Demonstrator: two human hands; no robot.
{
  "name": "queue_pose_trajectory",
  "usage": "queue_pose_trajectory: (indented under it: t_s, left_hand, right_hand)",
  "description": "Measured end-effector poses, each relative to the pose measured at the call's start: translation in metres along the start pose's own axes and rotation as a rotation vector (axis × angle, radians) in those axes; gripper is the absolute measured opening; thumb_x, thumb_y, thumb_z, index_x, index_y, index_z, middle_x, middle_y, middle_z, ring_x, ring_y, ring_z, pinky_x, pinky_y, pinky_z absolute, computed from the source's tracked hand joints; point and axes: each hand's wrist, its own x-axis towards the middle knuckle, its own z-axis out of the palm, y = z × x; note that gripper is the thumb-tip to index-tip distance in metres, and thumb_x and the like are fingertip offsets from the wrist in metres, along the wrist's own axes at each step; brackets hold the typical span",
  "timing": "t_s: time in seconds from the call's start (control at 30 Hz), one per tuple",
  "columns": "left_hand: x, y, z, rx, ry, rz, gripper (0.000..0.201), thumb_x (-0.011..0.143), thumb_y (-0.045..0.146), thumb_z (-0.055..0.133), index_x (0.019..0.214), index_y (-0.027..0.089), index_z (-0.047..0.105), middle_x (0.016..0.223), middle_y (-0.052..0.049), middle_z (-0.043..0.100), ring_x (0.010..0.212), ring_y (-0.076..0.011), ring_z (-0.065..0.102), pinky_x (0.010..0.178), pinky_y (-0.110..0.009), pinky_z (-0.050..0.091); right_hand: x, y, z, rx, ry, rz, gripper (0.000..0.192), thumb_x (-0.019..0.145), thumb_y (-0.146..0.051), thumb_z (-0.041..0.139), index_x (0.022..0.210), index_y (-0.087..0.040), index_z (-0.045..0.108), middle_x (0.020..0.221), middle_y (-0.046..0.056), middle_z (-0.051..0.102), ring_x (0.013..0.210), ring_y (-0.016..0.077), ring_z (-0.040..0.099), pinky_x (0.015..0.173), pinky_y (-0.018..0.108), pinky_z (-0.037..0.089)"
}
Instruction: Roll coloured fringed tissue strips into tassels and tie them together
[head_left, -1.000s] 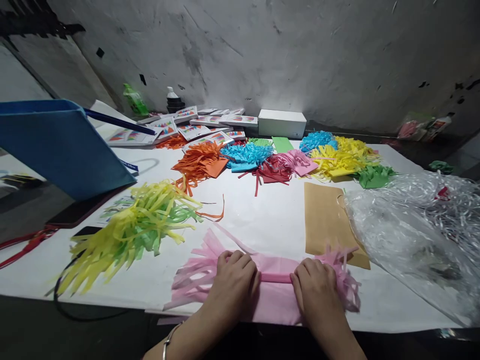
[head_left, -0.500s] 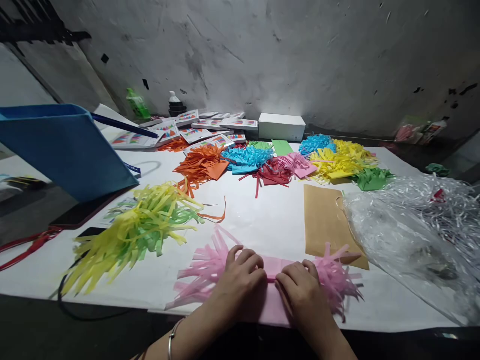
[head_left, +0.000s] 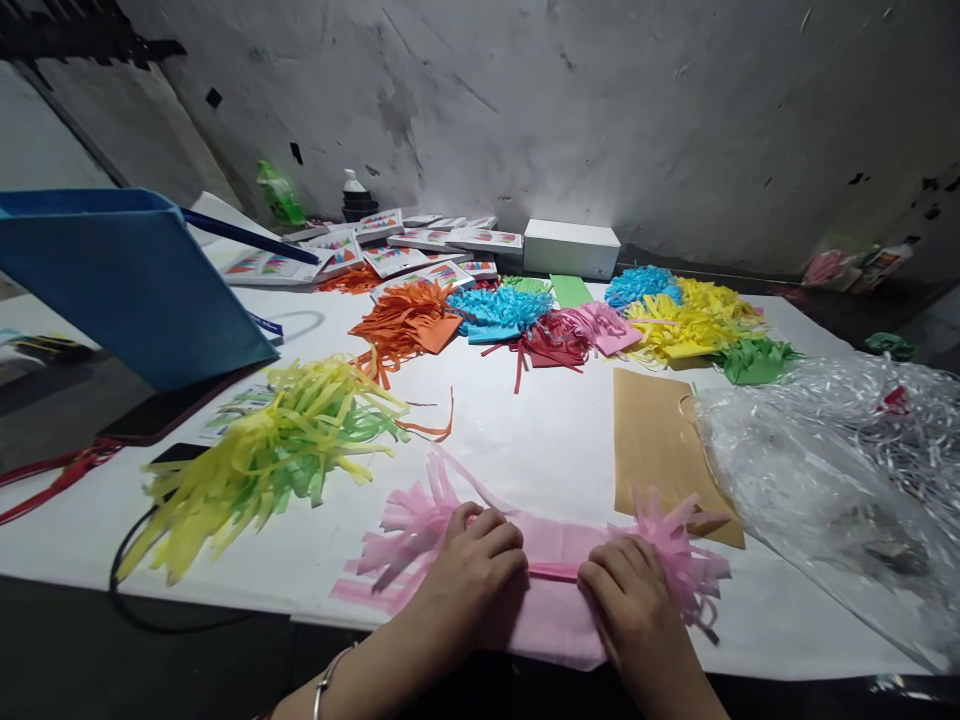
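Observation:
Pink tissue paper (head_left: 559,538) with fringed strips at both ends lies at the table's front edge, a narrow rolled fold running across its middle. My left hand (head_left: 484,555) is closed over the left part of that fold, its fingers curled down on the paper. On the right part, my right hand (head_left: 622,585) grips the fold near the right-hand fringe. A flat stretch of pink paper hangs toward me between the wrists. The thumbs are mostly hidden. Left of my hands lies a yellow and green tissue fringe bundle (head_left: 277,450).
A brown paper piece (head_left: 652,440) and a clear plastic bag (head_left: 802,480) with silvery strands lie to the right. Colourful fringe bundles (head_left: 555,335), flat printed boxes (head_left: 420,240) and a white box (head_left: 571,248) stand along the back. At left is a blue holder (head_left: 135,290).
My right hand has slid right along the fold, widening the gap between my hands and baring more of the rolled pink edge. The view has shifted slightly.

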Motion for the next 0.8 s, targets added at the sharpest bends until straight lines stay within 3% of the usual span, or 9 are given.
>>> queue_pose_trajectory:
  t_s: [0.23,0.33,0.47,0.57,0.67,0.8]
  left_hand:
    - [0.015,0.021,-0.004,0.230,-0.141,-0.233,0.012,0.088,0.010,0.064,0.080,0.018,0.066,0.087,-0.004,0.066,0.087,-0.0246,0.054,0.086,-0.046,0.033]
    - [0.019,0.017,-0.003,0.268,-0.162,-0.075,0.009,0.089,0.015,0.068,0.082,0.020,0.066,0.091,-0.003,0.066,0.088,-0.0236,0.054,0.088,-0.046,0.035]
    - [0.022,0.012,-0.004,0.244,-0.145,0.167,0.014,0.088,0.020,0.071,0.075,0.021,0.065,0.082,0.001,0.064,0.083,-0.0206,0.055,0.096,-0.048,0.035]
    - [0.029,0.016,-0.009,0.278,-0.125,0.162,0.021,0.091,0.008,0.062,0.073,0.019,0.065,0.080,0.002,0.064,0.084,-0.0195,0.057,0.096,-0.047,0.038]
    - [0.039,0.020,-0.015,0.257,-0.104,0.116,0.032,0.092,0.002,0.051,0.068,0.019,0.065,0.076,0.002,0.063,0.081,-0.0180,0.058,0.086,-0.041,0.044]
    - [0.038,0.020,-0.017,0.190,-0.006,0.073,0.028,0.090,0.005,0.050,0.069,0.019,0.063,0.078,0.000,0.064,0.078,-0.0184,0.059,0.078,-0.039,0.046]
  right_hand:
    - [0.010,-0.010,0.008,-0.223,-0.084,0.205,0.017,0.089,-0.013,0.048,0.077,-0.023,0.054,0.079,0.003,0.057,0.079,0.0235,0.050,0.091,0.048,0.031]
    - [0.012,-0.010,0.010,-0.222,-0.083,0.196,0.016,0.086,-0.010,0.051,0.080,-0.024,0.054,0.082,0.003,0.059,0.082,0.0233,0.051,0.095,0.048,0.030]
    - [0.009,-0.010,0.012,-0.111,-0.028,0.031,0.025,0.083,0.000,0.047,0.080,-0.024,0.056,0.080,0.000,0.059,0.083,0.0195,0.051,0.103,0.045,0.026]
    - [0.009,-0.012,0.012,-0.121,-0.019,-0.027,0.023,0.082,-0.002,0.049,0.083,-0.023,0.059,0.078,0.000,0.060,0.084,0.0200,0.052,0.105,0.046,0.025]
    - [0.013,-0.014,0.015,-0.160,0.007,-0.062,0.024,0.085,-0.003,0.050,0.091,-0.023,0.062,0.080,0.000,0.062,0.083,0.0200,0.053,0.105,0.045,0.026]
    - [0.020,-0.014,0.022,-0.190,0.070,-0.093,0.027,0.090,-0.001,0.044,0.078,-0.022,0.057,0.072,-0.001,0.058,0.074,0.0179,0.052,0.101,0.042,0.030]
